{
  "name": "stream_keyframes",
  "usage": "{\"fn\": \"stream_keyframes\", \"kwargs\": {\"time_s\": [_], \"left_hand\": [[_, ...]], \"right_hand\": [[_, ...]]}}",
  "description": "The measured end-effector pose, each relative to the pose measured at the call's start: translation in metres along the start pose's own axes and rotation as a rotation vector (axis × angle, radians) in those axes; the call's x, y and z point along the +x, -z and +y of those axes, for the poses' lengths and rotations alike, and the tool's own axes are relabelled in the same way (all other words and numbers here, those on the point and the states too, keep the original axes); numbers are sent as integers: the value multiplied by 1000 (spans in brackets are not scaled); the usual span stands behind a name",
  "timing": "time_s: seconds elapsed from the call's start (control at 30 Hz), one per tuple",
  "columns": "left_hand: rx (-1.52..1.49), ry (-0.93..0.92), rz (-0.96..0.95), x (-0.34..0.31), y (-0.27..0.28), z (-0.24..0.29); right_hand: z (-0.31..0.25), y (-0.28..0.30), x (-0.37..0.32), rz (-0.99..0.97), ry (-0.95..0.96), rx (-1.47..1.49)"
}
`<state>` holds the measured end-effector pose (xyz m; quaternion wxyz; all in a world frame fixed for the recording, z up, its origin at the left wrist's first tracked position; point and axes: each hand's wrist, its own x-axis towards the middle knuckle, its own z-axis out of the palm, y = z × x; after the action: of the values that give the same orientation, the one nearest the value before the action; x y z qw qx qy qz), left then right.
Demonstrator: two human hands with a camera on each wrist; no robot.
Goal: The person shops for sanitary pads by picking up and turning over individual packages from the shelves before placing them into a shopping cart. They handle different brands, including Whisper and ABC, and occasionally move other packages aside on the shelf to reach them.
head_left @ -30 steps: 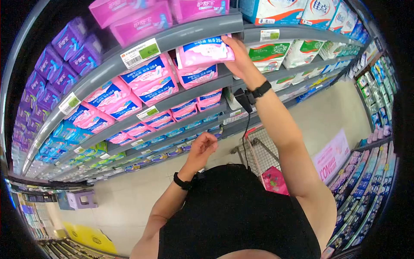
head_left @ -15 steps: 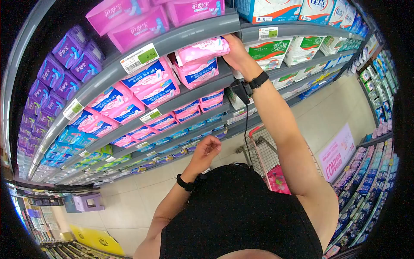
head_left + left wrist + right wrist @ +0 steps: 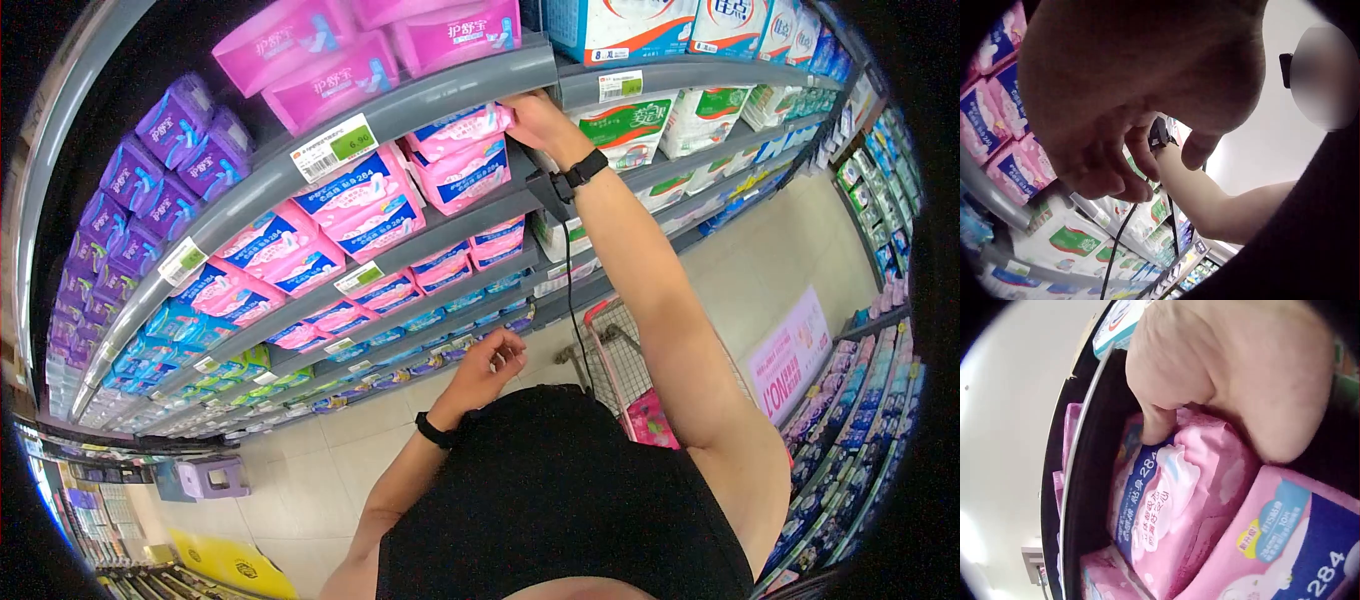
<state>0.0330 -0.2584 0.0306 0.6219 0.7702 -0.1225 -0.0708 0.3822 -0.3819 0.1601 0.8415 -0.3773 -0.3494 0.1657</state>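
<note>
At the right end of a shelf of pink packs, my right hand [image 3: 545, 125] grips the side of the upper pink pack [image 3: 460, 130], which sits on top of another pink pack [image 3: 465, 178]. Seen from the right wrist, the thumb of the right hand [image 3: 1229, 369] lies on the end of the pink pack [image 3: 1172, 494]; the other fingers are hidden behind it. My left hand [image 3: 485, 370] hangs in front of my body, fingers loosely curled around nothing. The left wrist view shows the left hand [image 3: 1141, 94] empty too.
A grey shelf edge [image 3: 460, 85] with price tags runs just above the right hand. White and green packs [image 3: 625, 130] stand to its right. Below are a shopping cart [image 3: 610, 365] holding a pink item [image 3: 652, 420] and a black cable [image 3: 570, 300] hanging from the right wrist.
The right hand has pushed the upper pink pack down and back under the shelf edge, onto the pack below. The left hand has barely moved in relation to the body.
</note>
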Motion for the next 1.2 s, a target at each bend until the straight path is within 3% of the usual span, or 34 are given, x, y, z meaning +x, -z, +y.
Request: {"fn": "stream_keyframes", "kwargs": {"time_s": [0.13, 0.23, 0.33, 0.47, 0.5, 0.77, 0.87, 0.97, 1.07, 1.2], "left_hand": [[23, 4, -15, -4, 2, -3], [53, 1, -34, -4, 2, -7], [57, 15, -52, -4, 3, -3], [28, 12, -67, -2, 4, -7], [13, 9, -70, -2, 4, -8], [2, 9, -117, 6, 2, -9], [-3, 13, -128, 11, 1, -9], [-8, 1, -117, 11, -1, -11], [-8, -22, -112, 14, -3, -12], [-13, -3, -113, 14, -3, -10]], "right_hand": [[9, 19, 3, -118, -30, 119], [15, 12, -1, -22, -13, -276], [20, 0, -11, -2, 21, -459], [17, -19, -30, -60, -37, -489], [16, -20, -35, -58, 6, -619], [11, -41, -52, -43, 153, -802], [18, -21, -47, -15, 196, -807], [31, 9, -21, 17, 92, -453], [25, -4, -8, 256, -72, -34], [35, 16, 13, 246, -259, -139]]}}
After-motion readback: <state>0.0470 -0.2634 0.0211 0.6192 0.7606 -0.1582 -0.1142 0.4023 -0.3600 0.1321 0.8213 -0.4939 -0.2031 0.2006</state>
